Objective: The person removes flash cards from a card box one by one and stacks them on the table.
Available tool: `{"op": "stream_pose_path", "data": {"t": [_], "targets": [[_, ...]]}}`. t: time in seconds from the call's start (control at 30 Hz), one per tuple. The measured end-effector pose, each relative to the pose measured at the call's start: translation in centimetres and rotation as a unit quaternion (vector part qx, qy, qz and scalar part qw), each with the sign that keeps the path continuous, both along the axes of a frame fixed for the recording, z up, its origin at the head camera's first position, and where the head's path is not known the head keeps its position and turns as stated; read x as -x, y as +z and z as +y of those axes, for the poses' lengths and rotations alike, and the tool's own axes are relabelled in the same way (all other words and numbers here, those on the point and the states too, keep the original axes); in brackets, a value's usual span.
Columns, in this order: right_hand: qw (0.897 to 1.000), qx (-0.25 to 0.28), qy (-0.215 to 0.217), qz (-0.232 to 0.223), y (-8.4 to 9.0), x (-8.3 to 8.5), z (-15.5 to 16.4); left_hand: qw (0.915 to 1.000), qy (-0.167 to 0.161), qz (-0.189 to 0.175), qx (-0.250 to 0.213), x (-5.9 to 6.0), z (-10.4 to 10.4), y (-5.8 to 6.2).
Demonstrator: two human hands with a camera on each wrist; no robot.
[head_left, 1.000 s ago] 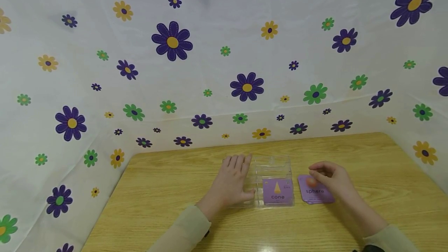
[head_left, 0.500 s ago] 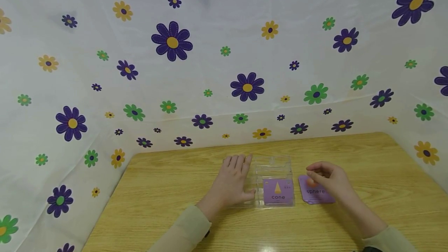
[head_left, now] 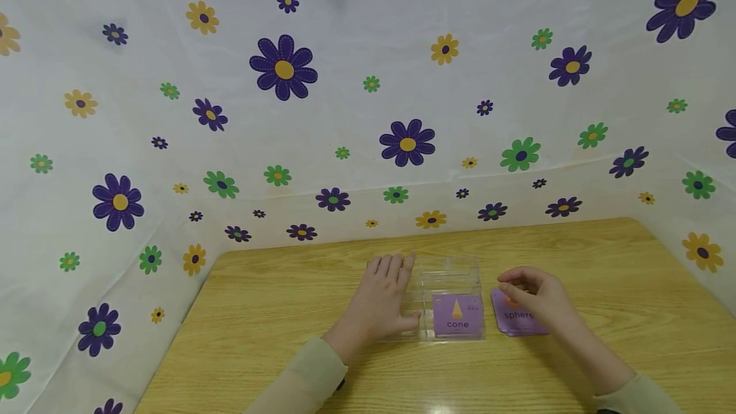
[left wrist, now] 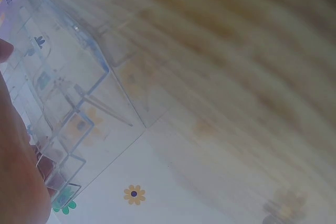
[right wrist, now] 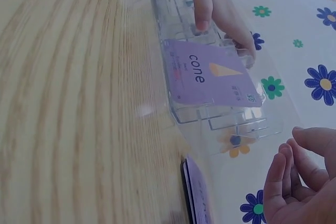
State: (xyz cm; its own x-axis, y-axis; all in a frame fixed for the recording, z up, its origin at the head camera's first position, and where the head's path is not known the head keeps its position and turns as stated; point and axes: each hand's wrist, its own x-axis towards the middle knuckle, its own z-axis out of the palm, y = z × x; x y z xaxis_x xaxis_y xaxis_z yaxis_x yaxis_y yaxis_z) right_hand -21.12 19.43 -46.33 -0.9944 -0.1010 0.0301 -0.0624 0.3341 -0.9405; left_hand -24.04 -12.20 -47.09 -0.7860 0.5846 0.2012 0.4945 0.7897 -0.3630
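A clear plastic card tray (head_left: 451,265) with stepped compartments rests on the wooden table. In its lower right compartment sits a purple card printed "cone" (head_left: 458,315). My left hand (head_left: 379,302) holds the tray's left half, fingers reaching over the far edge and thumb on the near part; the right wrist view shows this hand (right wrist: 218,11) beyond the cone card. My right hand (head_left: 543,296) hovers over a small stack of purple cards marked "sphere" (head_left: 517,317). Its fingers (right wrist: 286,174) bend loosely near the thumb, with nothing visible between them.
The wooden table (head_left: 276,312) extends around the tray and cards. A white flower-print cloth (head_left: 339,50) rises behind the table and along both sides.
My right hand has drifted slightly left above the sphere cards, covering more of the top card's print. The left hand and the tray keep their place.
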Motion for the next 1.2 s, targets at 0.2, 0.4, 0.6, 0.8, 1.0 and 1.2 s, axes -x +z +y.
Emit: {"op": "stream_pose_path", "data": {"t": [0.2,0.4,0.6,0.8,1.0,1.2], "targets": [[1.000,-0.006,0.009,0.007,0.2,-0.1,-0.3,1.0000,0.002,-0.003,0.003,0.0,0.0,0.0],[1.000,-0.011,0.017,0.013,0.4,-0.3,-0.6,1.0000,0.002,-0.006,-0.002,0.0,0.0,0.0],[0.999,-0.015,0.021,0.019,0.3,-0.5,-0.9,1.0000,0.003,-0.006,-0.004,0.0,0.1,-0.1],[0.999,-0.014,0.022,0.020,0.3,-0.5,-1.2,1.0000,0.001,-0.006,-0.006,0.0,0.1,0.0],[0.999,-0.027,0.020,0.022,0.1,-0.5,-1.6,1.0000,0.000,-0.005,-0.009,0.0,0.0,0.0],[0.999,-0.027,0.031,0.010,-0.1,-0.5,-1.8,1.0000,0.000,-0.005,-0.006,0.0,0.0,0.0]]}}
